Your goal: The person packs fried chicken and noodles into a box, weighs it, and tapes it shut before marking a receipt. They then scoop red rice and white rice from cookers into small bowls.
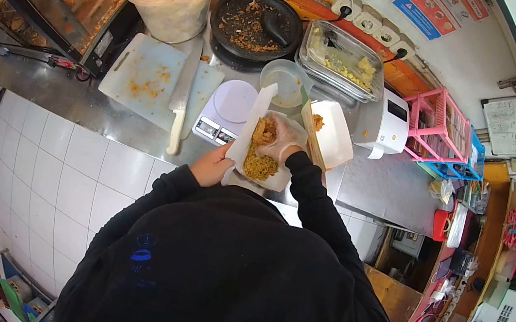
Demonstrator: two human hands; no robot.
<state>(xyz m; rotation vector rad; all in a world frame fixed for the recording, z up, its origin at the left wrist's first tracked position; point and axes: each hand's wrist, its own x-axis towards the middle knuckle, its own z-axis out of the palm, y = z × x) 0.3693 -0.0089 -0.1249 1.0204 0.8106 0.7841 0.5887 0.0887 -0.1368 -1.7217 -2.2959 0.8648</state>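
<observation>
White oblong card box [254,113], long axis fwd: bare L hand [211,166] pinches its near-L side, clear-gloved R hand [286,142] half-curled at golden-brown lumpy fried pc [265,130] inside, hold unclear.

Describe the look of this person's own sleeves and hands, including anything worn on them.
Long, plain black fabric sleeves run down to both wrists, with no markings that I can make out. The right hand wears a thin, see-through plastic glove. The left hand appears ungloved, with no ring or watch visible.
</observation>
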